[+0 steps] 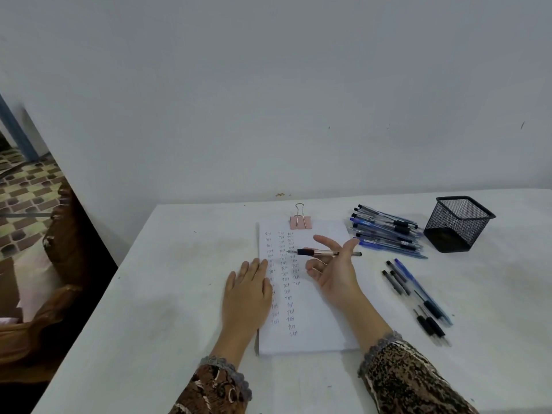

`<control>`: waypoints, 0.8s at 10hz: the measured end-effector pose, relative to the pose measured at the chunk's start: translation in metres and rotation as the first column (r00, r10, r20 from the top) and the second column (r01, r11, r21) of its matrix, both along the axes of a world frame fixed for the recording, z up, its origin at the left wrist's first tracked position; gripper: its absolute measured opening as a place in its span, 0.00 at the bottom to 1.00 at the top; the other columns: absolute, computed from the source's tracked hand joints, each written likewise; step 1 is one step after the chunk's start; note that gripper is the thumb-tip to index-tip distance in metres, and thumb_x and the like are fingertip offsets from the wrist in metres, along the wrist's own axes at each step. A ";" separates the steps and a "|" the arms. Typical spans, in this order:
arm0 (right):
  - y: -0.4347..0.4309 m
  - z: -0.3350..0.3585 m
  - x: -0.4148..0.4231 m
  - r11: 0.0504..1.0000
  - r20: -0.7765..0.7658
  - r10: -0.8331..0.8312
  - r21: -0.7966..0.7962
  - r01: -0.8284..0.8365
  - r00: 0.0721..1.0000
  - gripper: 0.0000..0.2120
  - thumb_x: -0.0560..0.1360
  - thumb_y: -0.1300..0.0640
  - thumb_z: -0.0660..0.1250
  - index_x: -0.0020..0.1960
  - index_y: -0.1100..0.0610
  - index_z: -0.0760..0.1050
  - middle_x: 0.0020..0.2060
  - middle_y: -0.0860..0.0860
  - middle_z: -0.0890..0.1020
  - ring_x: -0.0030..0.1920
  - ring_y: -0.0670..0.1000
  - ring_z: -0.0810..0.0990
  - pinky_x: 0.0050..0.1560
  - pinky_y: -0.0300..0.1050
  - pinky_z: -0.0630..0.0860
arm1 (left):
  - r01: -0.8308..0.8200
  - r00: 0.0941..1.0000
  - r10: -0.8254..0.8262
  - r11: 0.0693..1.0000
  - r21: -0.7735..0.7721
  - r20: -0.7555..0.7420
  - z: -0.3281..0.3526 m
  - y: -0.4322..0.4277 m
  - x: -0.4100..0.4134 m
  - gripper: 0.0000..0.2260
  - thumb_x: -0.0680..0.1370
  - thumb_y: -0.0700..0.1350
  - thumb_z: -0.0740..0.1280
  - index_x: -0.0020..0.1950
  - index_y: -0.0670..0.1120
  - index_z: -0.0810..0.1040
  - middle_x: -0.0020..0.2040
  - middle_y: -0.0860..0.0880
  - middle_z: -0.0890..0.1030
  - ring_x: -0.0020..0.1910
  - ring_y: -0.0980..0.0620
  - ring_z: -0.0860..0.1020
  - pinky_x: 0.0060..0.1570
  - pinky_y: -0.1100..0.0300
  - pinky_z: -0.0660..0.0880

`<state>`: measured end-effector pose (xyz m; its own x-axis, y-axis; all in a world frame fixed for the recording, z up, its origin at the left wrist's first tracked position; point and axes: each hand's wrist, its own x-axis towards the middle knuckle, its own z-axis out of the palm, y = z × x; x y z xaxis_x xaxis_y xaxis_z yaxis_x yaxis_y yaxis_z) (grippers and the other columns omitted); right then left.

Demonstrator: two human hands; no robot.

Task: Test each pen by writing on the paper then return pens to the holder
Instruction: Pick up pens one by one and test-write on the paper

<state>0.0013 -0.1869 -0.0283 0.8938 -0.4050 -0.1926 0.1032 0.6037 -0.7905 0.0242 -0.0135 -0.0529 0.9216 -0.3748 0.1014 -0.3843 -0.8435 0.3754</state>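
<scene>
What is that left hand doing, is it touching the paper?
Touching. The head view shows the left hand lying flat on the table, its fingers resting over the left edge of the paper with no gap.

Pink binder clip [300,223], white tbl [179,279], plain wall [268,100] behind, brown wood furn. [65,234] at L, patterned floor tiles [24,186]
</scene>
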 end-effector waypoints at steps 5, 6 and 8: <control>0.009 -0.006 -0.009 0.859 -0.003 0.145 -0.496 -0.127 0.989 0.17 0.72 0.75 0.65 0.35 0.56 0.66 0.25 0.50 0.71 0.23 0.47 0.70 0.24 0.36 0.65 | -0.006 1.000 0.006 1.000 0.022 0.013 -0.001 -0.002 0.001 0.22 0.82 0.49 0.47 0.76 0.52 0.50 0.77 0.54 0.52 0.76 0.54 0.48 0.73 0.55 0.44; 0.013 -0.010 -0.011 0.782 -0.046 0.034 -0.621 -0.055 0.998 0.22 0.63 0.70 0.64 0.25 0.50 0.57 0.25 0.44 0.61 0.27 0.46 0.58 0.30 0.38 0.57 | -0.005 1.000 0.005 1.000 0.024 0.009 -0.001 -0.001 0.000 0.22 0.82 0.49 0.47 0.76 0.52 0.50 0.77 0.54 0.52 0.76 0.54 0.48 0.74 0.55 0.44; 0.022 -0.007 -0.013 0.691 -0.029 -0.003 -0.723 -0.019 1.000 0.22 0.62 0.69 0.63 0.25 0.50 0.55 0.25 0.42 0.59 0.27 0.43 0.58 0.33 0.28 0.61 | -0.006 1.000 0.006 1.000 0.027 0.014 0.000 -0.001 0.000 0.22 0.82 0.49 0.46 0.76 0.52 0.50 0.77 0.54 0.51 0.76 0.54 0.47 0.74 0.55 0.43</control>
<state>-0.0120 -0.1645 -0.0352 0.8967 -0.4219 0.1340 0.0745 -0.1546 -0.9852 0.0242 -0.0149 -0.0532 0.9224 -0.3719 0.1040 -0.3841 -0.8556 0.3471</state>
